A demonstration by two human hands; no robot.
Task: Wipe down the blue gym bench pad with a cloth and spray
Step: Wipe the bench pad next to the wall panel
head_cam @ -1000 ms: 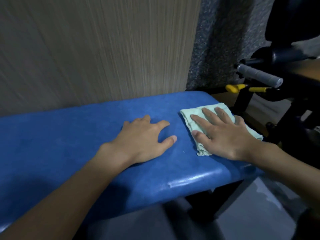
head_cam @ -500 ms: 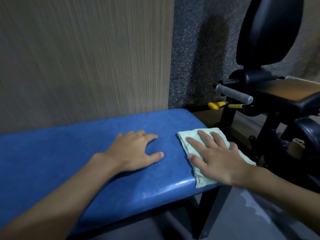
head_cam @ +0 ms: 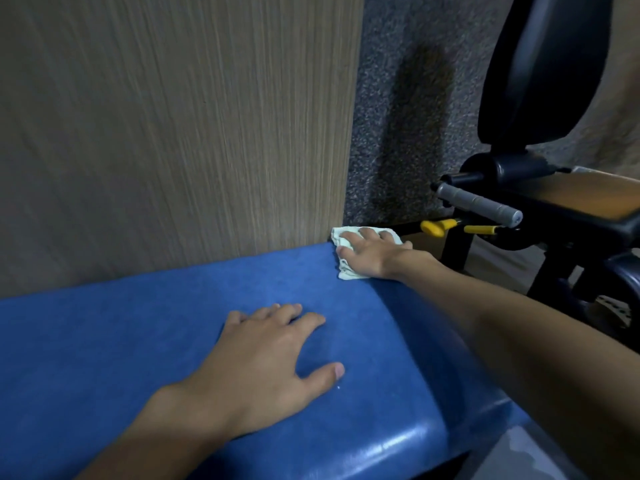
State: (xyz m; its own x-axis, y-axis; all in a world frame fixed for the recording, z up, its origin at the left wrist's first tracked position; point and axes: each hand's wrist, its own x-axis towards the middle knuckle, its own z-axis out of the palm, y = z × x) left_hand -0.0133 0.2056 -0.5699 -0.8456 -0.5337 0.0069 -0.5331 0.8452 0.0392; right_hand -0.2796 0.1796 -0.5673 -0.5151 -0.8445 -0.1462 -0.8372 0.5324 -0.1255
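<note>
The blue gym bench pad (head_cam: 145,341) fills the lower half of the head view, set against a wood-grain wall. My right hand (head_cam: 372,254) presses a pale green cloth (head_cam: 341,237) flat onto the pad's far right corner, close to the wall. Most of the cloth is hidden under the fingers and palm. My left hand (head_cam: 263,358) lies flat on the middle of the pad with fingers spread and holds nothing. No spray bottle is in view.
A black exercise machine (head_cam: 540,77) with a padded backrest stands at the right. Its grey handle (head_cam: 479,204) and yellow levers (head_cam: 438,226) sit just beyond the pad's end. The wood-grain wall panel (head_cam: 173,133) runs behind the bench.
My right hand has slid the cloth from the near right part of the pad to its far right corner by the wall. My left hand stays flat on the pad.
</note>
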